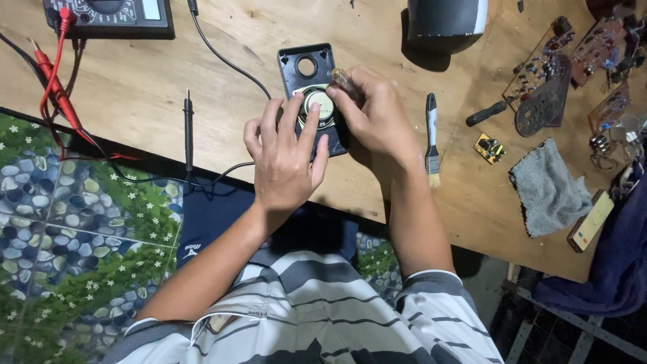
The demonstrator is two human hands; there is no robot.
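Note:
A black plastic speaker panel [306, 66] lies on the wooden table [168, 81] with a round speaker [319, 104] set in it. My left hand [286, 158] rests on the panel's near end, fingers spread around the speaker's rim. My right hand [377, 114] grips a screwdriver with a clear amber handle [345, 81], its tip hidden beside the speaker's right edge.
A multimeter [108, 17] with red leads [57, 87] and a black probe [189, 125] lies at the left. To the right are a small brush [431, 138], a black-handled tool [486, 113], circuit boards [546, 67], a grey cloth [549, 189] and a dark speaker housing [445, 23].

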